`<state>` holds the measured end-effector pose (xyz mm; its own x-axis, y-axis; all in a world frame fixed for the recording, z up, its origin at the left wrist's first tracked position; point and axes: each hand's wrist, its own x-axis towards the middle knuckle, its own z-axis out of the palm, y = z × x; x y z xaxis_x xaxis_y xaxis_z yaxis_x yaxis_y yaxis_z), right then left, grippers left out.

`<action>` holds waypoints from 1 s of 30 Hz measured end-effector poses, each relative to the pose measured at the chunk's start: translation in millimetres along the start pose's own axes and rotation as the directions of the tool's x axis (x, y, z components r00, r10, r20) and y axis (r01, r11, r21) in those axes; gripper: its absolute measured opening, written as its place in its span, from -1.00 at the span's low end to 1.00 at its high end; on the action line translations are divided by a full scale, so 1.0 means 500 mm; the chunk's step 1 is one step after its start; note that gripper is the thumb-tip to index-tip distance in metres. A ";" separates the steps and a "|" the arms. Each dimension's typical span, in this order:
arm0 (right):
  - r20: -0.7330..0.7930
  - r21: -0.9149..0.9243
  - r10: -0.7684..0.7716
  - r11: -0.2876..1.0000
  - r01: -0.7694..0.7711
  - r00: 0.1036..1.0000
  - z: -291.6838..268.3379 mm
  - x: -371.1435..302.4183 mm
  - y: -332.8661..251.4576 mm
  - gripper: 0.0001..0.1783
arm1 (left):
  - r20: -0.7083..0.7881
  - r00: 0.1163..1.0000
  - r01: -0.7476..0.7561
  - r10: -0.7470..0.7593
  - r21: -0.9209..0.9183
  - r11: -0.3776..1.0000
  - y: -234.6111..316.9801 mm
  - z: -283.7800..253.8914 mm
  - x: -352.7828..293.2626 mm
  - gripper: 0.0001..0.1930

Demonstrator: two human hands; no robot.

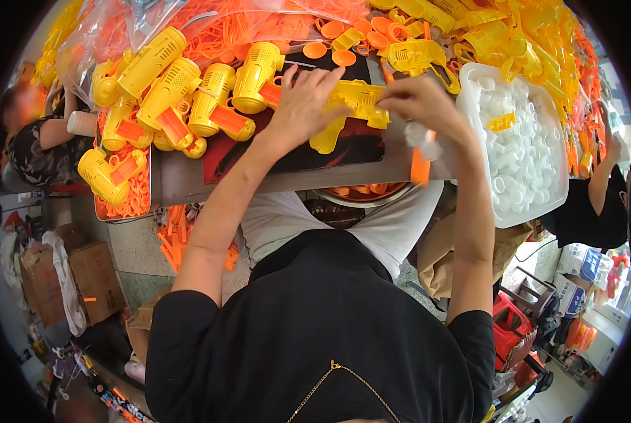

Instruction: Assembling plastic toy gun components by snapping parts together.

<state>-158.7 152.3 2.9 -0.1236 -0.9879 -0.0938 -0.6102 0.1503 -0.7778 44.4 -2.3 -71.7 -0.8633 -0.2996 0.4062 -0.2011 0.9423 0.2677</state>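
Note:
A yellow plastic half shell (363, 100) with its hollow side up is over a dark mat (357, 144) on the table. My left hand (305, 106) spans its left end, thumb across it and fingers along the top edge. The fingertips of my right hand (424, 102) are drawn together at the shell's right edge. Below that palm hangs a blurred translucent white cup-shaped piece (424, 141) with an orange strip (420, 168), apparently held by the lower fingers. Several yellow assembled cylindrical housings (257, 77) with orange flaps lie left of my left hand.
On the right stands a white tub (479, 169) of translucent cups. Piles of orange parts (231, 32) and yellow shells (484, 35) fill the far side. At the left is a box of orange rings (135, 201). A basin (361, 197) sits under the table edge. Other people work at both sides.

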 end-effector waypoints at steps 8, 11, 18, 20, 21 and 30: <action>0.173 0.188 0.194 0.956 -0.226 0.966 0.051 0.050 0.032 -0.78 | 0.027 0.994 0.109 -0.107 -0.074 0.991 0.038 0.004 -0.008 -0.17; 0.167 0.180 0.185 0.960 -0.215 0.968 0.053 0.056 0.038 -0.77 | 0.045 0.991 0.131 -0.128 -0.080 0.988 0.037 0.011 -0.003 -0.22; 0.182 0.089 0.260 0.956 -0.279 0.948 0.051 0.065 0.030 -0.77 | 0.035 0.988 0.150 -0.147 -0.079 0.986 0.041 0.010 -0.006 -0.25; 0.188 0.099 0.249 0.958 -0.270 0.950 0.052 0.068 0.020 -0.77 | 0.027 0.988 0.154 -0.152 -0.083 0.985 0.039 0.012 -0.010 -0.25; 0.192 0.115 0.237 0.958 -0.261 0.952 0.051 0.067 0.016 -0.77 | 0.027 0.987 0.162 -0.160 -0.083 0.983 0.041 0.012 -0.009 -0.25; 0.119 0.025 0.316 0.947 -0.321 0.941 0.057 0.061 0.011 -0.75 | -0.049 0.989 0.138 -0.142 -0.081 0.987 0.041 0.024 -0.011 -0.29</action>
<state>-143.4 121.9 -21.8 -0.2163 -0.8870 -0.4080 -0.5182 0.4585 -0.7220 39.4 20.5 -78.8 -0.8021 -0.4377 0.4063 -0.2805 0.8767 0.3908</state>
